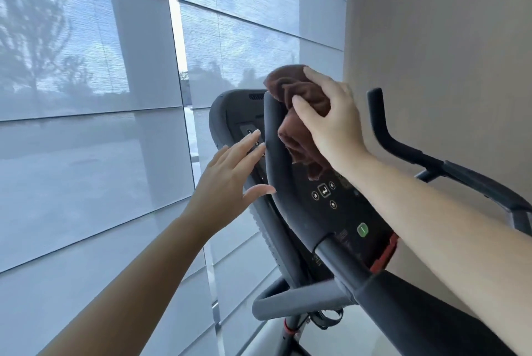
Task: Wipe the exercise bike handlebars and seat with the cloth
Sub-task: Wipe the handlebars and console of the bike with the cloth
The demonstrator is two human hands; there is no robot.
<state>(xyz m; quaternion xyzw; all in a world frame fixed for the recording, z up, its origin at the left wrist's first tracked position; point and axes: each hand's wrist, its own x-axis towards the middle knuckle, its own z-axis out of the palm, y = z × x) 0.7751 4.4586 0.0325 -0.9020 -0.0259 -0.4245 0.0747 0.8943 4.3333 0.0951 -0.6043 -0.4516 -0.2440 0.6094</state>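
Note:
A dark grey exercise bike fills the centre and right of the head view. Its left handlebar (275,160) rises upright in front of the black console (331,200). My right hand (331,122) grips a bunched brown cloth (299,96) and presses it against the top of that left handlebar. Just left of the same bar hovers my left hand (230,180), fingers spread and holding nothing. The right handlebar (403,142) curves up at the right, apart from both hands. The seat is not in view.
Large windows with translucent grey blinds (86,125) stand close on the left. A beige wall (446,39) lies behind the bike at the right. A lower grey crossbar (293,302) and the bike's frame sit below the console.

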